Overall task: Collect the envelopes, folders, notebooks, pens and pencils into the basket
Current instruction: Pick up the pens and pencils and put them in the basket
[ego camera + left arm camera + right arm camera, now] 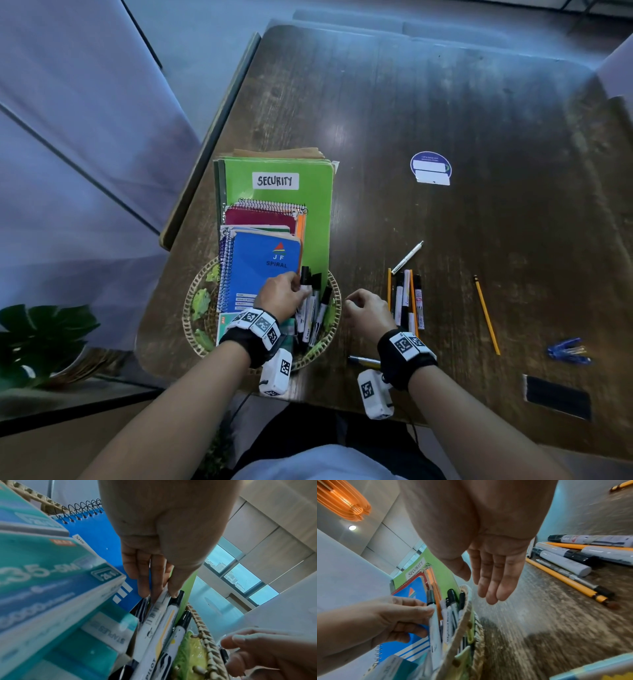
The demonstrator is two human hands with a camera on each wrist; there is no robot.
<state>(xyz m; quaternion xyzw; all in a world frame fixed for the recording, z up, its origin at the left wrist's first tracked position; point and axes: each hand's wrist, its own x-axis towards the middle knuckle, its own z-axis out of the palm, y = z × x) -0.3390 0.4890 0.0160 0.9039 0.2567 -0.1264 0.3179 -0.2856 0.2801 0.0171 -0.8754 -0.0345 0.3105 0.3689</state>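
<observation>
A round woven basket [189, 310] at the table's near left edge holds a green folder [291, 205] marked SECURITY, brown envelopes [274, 153], a maroon notebook [260, 216] and a blue spiral notebook [263, 263]. Several black-capped white markers [317, 317] stand along its right side. My left hand [297, 292] is inside the basket, thumb and fingers pinching a white marker [159, 609] against the blue notebook [102, 540]. My right hand [488, 592] hovers just right of the basket rim [462, 626], fingers straight, holding nothing. Markers and pencils [407, 298] lie beside it.
On the dark wooden table [445, 102] lie a white pen [407, 257], a yellow pencil [486, 315], blue pens [568, 350] and a pen [363, 359] by my right wrist. Teal staple boxes [42, 574] sit in the basket. A round sticker [431, 168] lies farther back, a plant [41, 335] left.
</observation>
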